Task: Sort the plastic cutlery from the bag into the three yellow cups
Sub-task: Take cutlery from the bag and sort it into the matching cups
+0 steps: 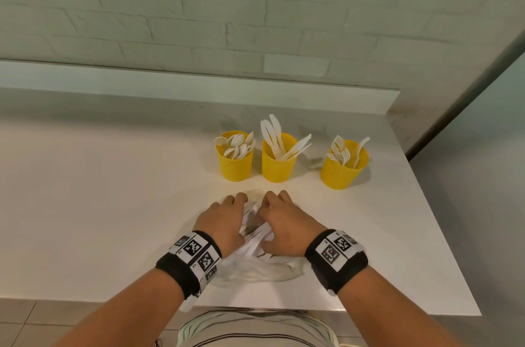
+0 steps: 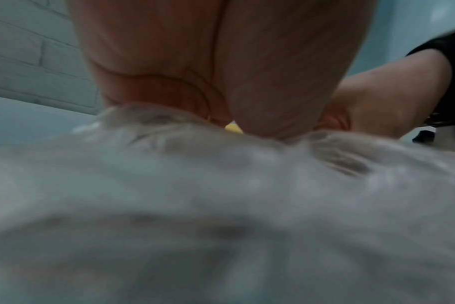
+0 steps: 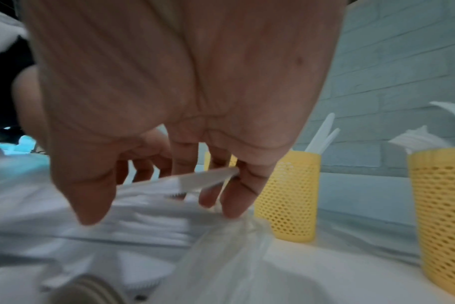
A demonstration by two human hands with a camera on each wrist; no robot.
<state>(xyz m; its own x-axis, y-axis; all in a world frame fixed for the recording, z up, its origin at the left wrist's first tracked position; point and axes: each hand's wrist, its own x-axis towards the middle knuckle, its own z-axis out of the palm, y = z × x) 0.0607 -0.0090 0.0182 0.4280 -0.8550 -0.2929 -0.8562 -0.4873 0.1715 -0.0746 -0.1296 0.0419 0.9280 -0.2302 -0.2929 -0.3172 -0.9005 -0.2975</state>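
Observation:
Three yellow mesh cups stand in a row: the left cup (image 1: pixel 234 164) holds spoons, the middle cup (image 1: pixel 277 166) knives, the right cup (image 1: pixel 342 173) forks. A clear plastic bag (image 1: pixel 257 267) of white cutlery lies near the table's front edge. My left hand (image 1: pixel 227 213) has curled fingers on the bag's left side, and its palm (image 2: pixel 247 82) presses the film (image 2: pixel 221 185). My right hand (image 1: pixel 279 213) reaches into the bag's mouth. In the right wrist view its fingers (image 3: pixel 234 195) curl round a white plastic knife (image 3: pixel 205 179), with the thumb apart.
The white table (image 1: pixel 113 204) ends at a raised ledge and a brick wall (image 1: pixel 199 5) behind the cups. Its right edge (image 1: pixel 443 233) drops off to the floor. The middle cup (image 3: pixel 288 195) and right cup (image 3: pixel 442 216) stand close beyond my right hand.

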